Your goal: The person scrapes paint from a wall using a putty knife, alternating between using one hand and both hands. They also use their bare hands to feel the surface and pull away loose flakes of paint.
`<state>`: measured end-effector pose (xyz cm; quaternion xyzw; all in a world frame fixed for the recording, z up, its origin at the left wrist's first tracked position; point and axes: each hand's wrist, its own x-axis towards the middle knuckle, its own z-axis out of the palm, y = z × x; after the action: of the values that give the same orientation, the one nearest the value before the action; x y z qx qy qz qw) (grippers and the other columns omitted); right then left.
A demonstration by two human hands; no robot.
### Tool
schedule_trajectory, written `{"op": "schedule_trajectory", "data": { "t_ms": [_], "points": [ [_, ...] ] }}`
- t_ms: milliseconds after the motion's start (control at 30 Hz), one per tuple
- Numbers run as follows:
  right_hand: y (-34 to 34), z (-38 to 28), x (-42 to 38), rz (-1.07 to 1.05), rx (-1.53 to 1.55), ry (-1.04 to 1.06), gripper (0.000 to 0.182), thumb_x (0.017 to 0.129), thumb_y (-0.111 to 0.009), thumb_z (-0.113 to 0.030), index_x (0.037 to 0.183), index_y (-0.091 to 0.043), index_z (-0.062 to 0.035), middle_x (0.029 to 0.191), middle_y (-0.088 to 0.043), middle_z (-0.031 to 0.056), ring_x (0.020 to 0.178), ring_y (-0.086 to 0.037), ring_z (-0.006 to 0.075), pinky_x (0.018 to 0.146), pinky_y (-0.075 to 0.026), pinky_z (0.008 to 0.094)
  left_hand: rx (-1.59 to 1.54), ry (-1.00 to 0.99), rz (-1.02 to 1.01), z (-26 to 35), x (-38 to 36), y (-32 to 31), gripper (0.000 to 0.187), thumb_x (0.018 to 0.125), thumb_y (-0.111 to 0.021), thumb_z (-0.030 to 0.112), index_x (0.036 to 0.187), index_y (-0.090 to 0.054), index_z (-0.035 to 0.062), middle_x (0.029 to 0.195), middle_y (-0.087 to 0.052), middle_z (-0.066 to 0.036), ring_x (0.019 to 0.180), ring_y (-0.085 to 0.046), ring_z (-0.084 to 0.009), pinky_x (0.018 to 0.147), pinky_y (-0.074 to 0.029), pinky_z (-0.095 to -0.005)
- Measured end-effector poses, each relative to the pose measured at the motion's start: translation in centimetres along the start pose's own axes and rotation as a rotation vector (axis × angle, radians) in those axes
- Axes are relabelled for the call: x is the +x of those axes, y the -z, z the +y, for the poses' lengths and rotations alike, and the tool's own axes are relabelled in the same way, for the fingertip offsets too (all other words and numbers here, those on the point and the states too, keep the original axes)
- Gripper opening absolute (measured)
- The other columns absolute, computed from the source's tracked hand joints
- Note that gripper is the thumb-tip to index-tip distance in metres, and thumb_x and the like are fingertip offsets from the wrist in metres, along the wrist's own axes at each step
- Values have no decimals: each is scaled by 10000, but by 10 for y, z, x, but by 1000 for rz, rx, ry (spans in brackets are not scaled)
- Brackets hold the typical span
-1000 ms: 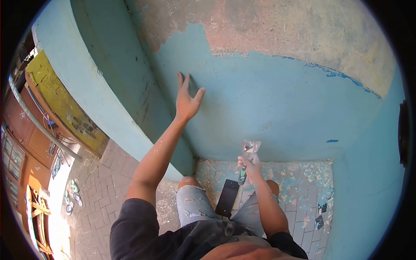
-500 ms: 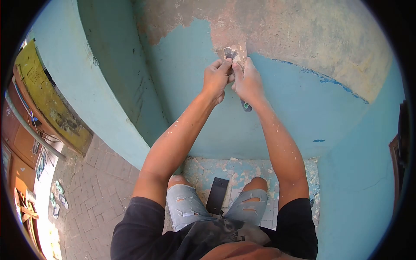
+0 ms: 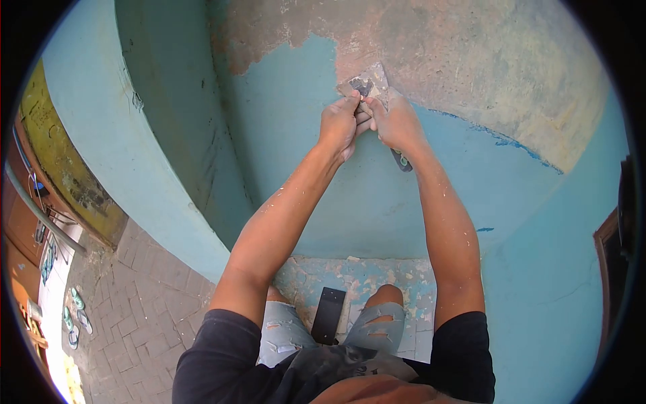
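Observation:
A paint scraper [image 3: 378, 75] with a wide, flake-covered blade is tilted against the wall, at the edge between blue paint [image 3: 286, 128] and bare plaster [image 3: 484, 60]. My right hand [image 3: 402, 126] is closed around it, and its dark handle end pokes out below the palm. My left hand [image 3: 338, 126] pinches the lower part of the blade, thumb on top, beside the right thumb. A dark patch shows on the blade just above the thumbs. The fingers behind the blade are partly hidden. Pale flecks dot both forearms.
Paint flakes litter the ledge [image 3: 363, 271] below, where a dark flat rectangular piece [image 3: 329, 315] lies between my knees. A blue pillar [image 3: 145, 141] rises at left. Beyond it are brick paving [image 3: 145, 306] and several sandals [image 3: 75, 316]. A dark-framed opening [image 3: 607, 249] is at right.
The scraper has turned, its blade tipping and its handle end swinging to the right. My right hand has shifted slightly right. The whole view has moved a little.

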<state>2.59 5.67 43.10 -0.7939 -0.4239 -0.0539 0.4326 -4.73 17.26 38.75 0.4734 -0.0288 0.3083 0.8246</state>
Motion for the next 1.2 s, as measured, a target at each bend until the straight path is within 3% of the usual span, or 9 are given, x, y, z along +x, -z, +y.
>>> {"op": "schedule_trajectory", "data": {
  "t_ms": [200, 300, 367, 500, 667, 900, 1000, 1067, 1200],
  "points": [
    [4, -18, -12, 19, -14, 22, 469, 1034, -603, -342, 1147, -582, 113, 1068, -698, 329, 1059, -684, 463, 913, -520, 515, -87, -71, 117, 1, -11, -13, 312, 1125, -480, 261, 1004, -635, 18, 905, -679, -80, 784, -686, -176, 687, -591, -302],
    [3, -27, -6, -75, 90, -102, 458, 1036, -594, -340, 1131, -578, 108, 1087, -687, 348, 1086, -666, 487, 924, -516, 528, -48, -27, 161, 9, -4, -12, 312, 1122, -484, 266, 1014, -645, 23, 901, -680, -70, 781, -690, -165, 659, -584, -291],
    [-14, -26, 16, 69, -27, 89, 468, 1038, -590, -349, 1136, -576, 108, 1081, -684, 354, 1085, -667, 486, 911, -520, 520, -21, -175, 172, 21, 3, -10, 305, 1116, -499, 272, 1019, -657, 30, 910, -693, -61, 799, -703, -155, 645, -573, -274],
    [-10, -26, 13, -8, 3, 59, 468, 1043, -584, -355, 1127, -585, 105, 1065, -688, 349, 1068, -676, 471, 893, -525, 505, -1, -150, 145, 27, 0, -1, 300, 1108, -520, 283, 1002, -659, 39, 901, -700, -52, 784, -702, -142, 643, -566, -271],
    [-12, -15, -19, 34, 116, -99, 464, 1043, -603, -314, 1217, -478, 97, 941, -716, 276, 886, -729, 418, 795, -541, 491, 89, 17, 159, 11, -13, -8, 316, 1102, -534, 286, 948, -664, 42, 861, -695, -56, 719, -675, -139, 670, -571, -284],
    [-13, -32, -20, 47, 215, -41, 371, 1041, -621, -242, 1191, -448, 49, 791, -687, 195, 721, -712, 314, 711, -542, 453, 88, -70, 199, 19, -6, -6, 293, 1081, -568, 256, 922, -663, 28, 813, -672, -53, 659, -630, -136, 607, -525, -282],
    [-19, -31, -29, -4, 277, -183, 348, 1047, -615, -249, 1156, -451, 38, 754, -670, 167, 666, -690, 285, 672, -536, 431, 157, -7, 191, 12, -12, 2, 293, 1077, -572, 248, 910, -663, 25, 806, -669, -52, 652, -621, -135, 605, -520, -285],
    [-24, -32, -21, 52, 348, -96, 302, 1061, -611, -265, 1164, -446, -33, 679, -589, 51, 477, -526, 128, 425, -435, 306, 133, -77, 191, 22, -4, 0, 293, 1076, -575, 243, 901, -662, 26, 799, -666, -51, 645, -616, -132, 599, -514, -284],
    [-24, -37, -4, 96, 251, -10, 296, 1061, -613, -262, 1142, -448, -29, 681, -590, 50, 479, -531, 128, 424, -440, 307, 71, -150, 225, 38, -1, -9, 290, 1072, -580, 233, 882, -663, 30, 777, -657, -47, 610, -591, -127, 570, -492, -291]
  ]
}}
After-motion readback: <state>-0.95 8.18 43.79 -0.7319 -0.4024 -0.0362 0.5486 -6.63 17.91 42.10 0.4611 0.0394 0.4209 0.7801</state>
